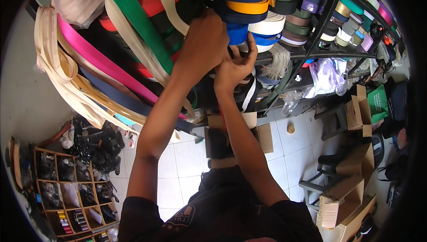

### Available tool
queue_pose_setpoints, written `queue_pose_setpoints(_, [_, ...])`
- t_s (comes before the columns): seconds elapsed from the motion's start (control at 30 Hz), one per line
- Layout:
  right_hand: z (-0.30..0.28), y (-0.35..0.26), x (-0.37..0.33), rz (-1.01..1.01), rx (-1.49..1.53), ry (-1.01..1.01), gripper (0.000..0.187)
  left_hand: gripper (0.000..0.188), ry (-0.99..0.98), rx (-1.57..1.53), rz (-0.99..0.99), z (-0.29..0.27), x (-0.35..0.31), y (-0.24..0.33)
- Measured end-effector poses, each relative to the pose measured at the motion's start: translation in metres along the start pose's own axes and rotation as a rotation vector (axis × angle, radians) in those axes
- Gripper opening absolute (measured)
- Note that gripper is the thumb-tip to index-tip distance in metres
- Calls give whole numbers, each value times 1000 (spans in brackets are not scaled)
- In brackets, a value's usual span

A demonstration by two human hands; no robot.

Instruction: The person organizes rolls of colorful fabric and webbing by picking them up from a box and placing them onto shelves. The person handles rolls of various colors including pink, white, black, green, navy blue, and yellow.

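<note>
Both my arms reach up to a black rack stacked with webbing rolls. My left hand (pixel 205 41) is curled with its back toward me. Its fingertips, and whatever they pinch, are hidden among the rolls. Close beside it, my right hand (pixel 235 69) has bent fingers, one of them raised against the edge of a blue webbing roll (pixel 237 33). What lies between those fingers cannot be made out. Above sit a yellow roll (pixel 247 7) and dark navy rolls; a white roll (pixel 269 24) is just right of my right hand. A cream strap (pixel 167 4) hangs down toward my left hand.
Green webbing (pixel 135 17), pink webbing (pixel 100 57) and cream straps (pixel 58 70) drape at the left. An open cardboard box (pixel 264 138) stands on the tiled floor (pixel 187 162) below. A wooden cubby shelf (pixel 73 182) is lower left; more cartons (pixel 342 199) and stools stand right.
</note>
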State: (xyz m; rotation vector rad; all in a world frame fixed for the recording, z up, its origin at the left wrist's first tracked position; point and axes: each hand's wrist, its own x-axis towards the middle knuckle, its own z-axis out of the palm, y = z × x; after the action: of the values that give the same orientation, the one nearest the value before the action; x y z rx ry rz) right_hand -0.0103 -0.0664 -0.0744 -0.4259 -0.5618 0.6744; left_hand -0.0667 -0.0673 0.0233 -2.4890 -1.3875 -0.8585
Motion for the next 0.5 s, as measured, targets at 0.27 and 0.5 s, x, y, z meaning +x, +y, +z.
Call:
queue_pose_setpoints(0.27, [4,-21,0,177,-98,54,68,66,129,-253,39,17,2,-8])
queue_pose_setpoints(0.5, [-2,-4,4,178,48,33,71,82,25,-142,-165,19,10,0])
